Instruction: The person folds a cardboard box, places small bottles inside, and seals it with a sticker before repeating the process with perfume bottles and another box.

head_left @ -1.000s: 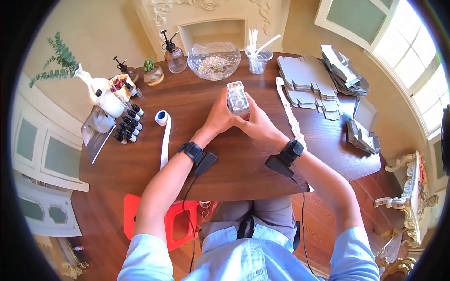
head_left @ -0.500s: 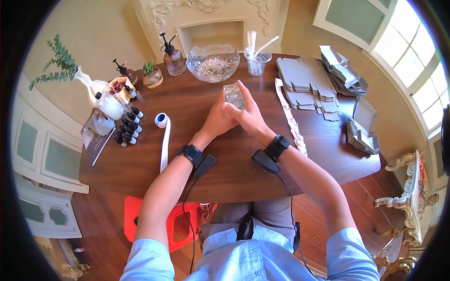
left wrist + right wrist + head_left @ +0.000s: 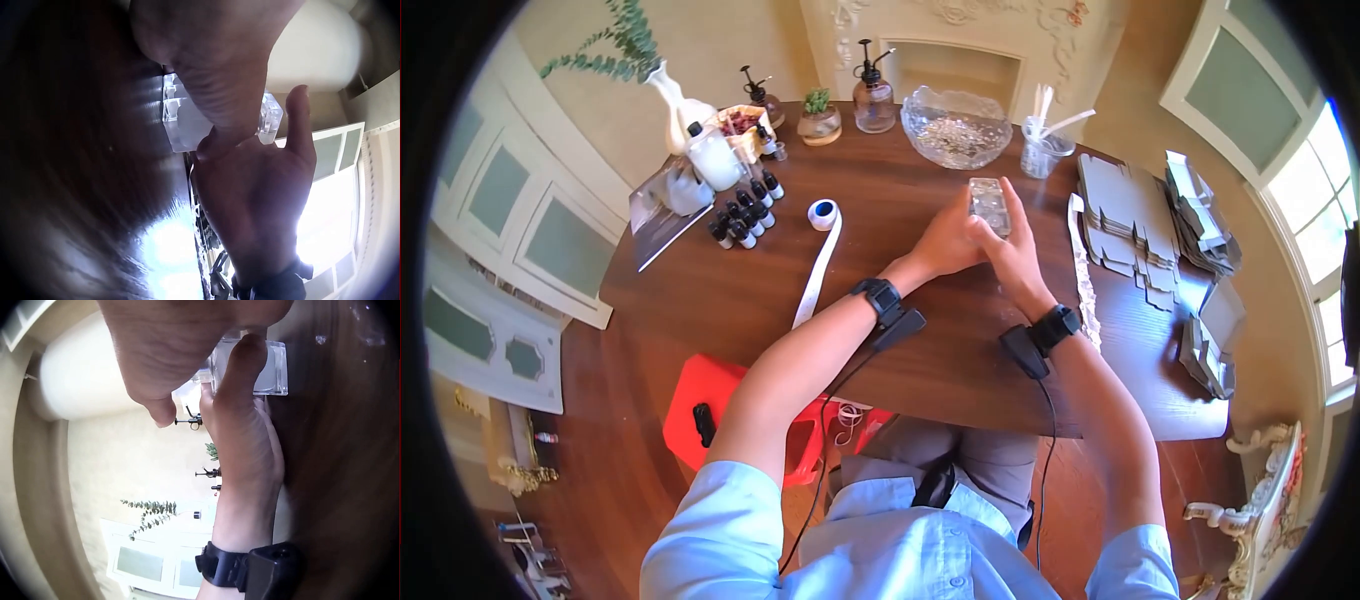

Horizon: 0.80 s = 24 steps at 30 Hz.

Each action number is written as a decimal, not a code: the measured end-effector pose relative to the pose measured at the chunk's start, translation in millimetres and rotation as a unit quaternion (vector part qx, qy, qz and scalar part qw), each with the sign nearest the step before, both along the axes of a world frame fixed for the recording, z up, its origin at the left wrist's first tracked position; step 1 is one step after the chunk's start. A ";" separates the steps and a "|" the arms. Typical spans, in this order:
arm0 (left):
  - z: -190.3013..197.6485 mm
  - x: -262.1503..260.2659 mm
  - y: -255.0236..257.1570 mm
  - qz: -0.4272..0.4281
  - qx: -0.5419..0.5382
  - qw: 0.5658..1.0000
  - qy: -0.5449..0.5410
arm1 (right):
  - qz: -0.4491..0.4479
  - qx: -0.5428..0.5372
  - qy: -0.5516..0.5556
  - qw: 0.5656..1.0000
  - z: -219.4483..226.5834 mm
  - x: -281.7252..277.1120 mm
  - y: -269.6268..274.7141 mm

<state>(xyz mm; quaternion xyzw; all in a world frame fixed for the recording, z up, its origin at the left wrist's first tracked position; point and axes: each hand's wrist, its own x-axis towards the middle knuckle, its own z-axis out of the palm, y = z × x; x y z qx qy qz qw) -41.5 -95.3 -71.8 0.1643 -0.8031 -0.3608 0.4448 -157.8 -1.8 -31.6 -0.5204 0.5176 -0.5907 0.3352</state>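
Between both hands, over the middle of the table [image 3: 880, 350], is a clear square-sided bottle [image 3: 990, 203] with a block-shaped clear cap [image 3: 270, 117]. My left hand [image 3: 948, 242] grips the bottle's body from the left, and its thumb lies across one face in the right wrist view. From the right, my right hand [image 3: 1017, 262] also holds the bottle, thumb across its near side. The right index finger reaches up beside the cap. Most of the other fingers are hidden behind the bottle and hands.
Left of the hands lie a roll of white tape [image 3: 823, 214] and several small dark-capped bottles [image 3: 747, 215]. Along the back stand a spray bottle [image 3: 874, 105], a glass bowl [image 3: 957, 130] and a cup of white sticks [image 3: 1042, 155]. Flattened grey boxes [image 3: 1125, 205] are stacked at right.
The head view has turned left, so everything sits further right. My right thumb and palm have come over the bottle's near side, covering more of it, while the left hand keeps its hold.
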 end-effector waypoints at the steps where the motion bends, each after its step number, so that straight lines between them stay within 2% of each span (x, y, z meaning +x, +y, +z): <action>1: 4.4 2.5 1.9 0.002 -0.003 1.000 0.005 | -0.016 0.000 0.030 0.999 -1.0 -0.2 1.3; 3: 11.9 7.7 8.0 0.014 0.029 0.999 -0.010 | -0.004 -0.015 0.015 1.000 -8.3 0.7 4.1; 5: 15.3 8.6 8.2 0.026 0.067 0.997 -0.028 | 0.008 0.018 -0.062 0.998 -6.1 5.3 15.8; 7: 15.9 13.9 9.1 0.059 0.036 0.997 -0.024 | 0.016 0.054 -0.077 0.995 -14.7 4.3 23.3; 9: 16.5 16.3 12.1 0.171 0.024 0.984 -0.037 | -0.042 0.040 0.054 0.997 -33.3 -0.1 30.8; 11: 15.4 24.3 11.9 0.218 -0.031 0.976 -0.002 | -0.022 0.062 0.213 0.975 -9.6 8.0 55.0; 13: 16.6 33.1 13.7 0.277 -0.020 0.961 0.000 | 0.000 0.070 0.272 0.960 -9.8 15.5 65.7; 14: 20.5 39.0 14.4 0.305 0.023 0.951 -0.047 | 0.021 0.049 0.324 0.945 -11.0 17.3 67.9; 15: 22.9 43.4 12.1 0.331 0.043 0.941 -0.051 | 0.020 0.049 0.323 0.945 -12.5 19.4 69.2; 17: 26.8 50.0 4.5 0.379 0.057 0.923 -0.048 | 0.036 0.041 0.415 0.908 -17.9 22.6 71.4; 19: 30.3 53.6 -8.0 0.394 0.071 0.915 -0.057 | 0.042 0.035 0.421 0.905 -23.6 22.9 74.3; 21: 24.5 55.4 -31.2 0.446 0.062 0.891 -0.058 | 0.043 0.015 0.481 0.875 -25.1 25.4 78.5; 24: 22.8 58.2 -63.2 0.489 0.064 0.867 -0.073 | 0.046 0.017 0.500 0.865 -24.4 27.4 80.7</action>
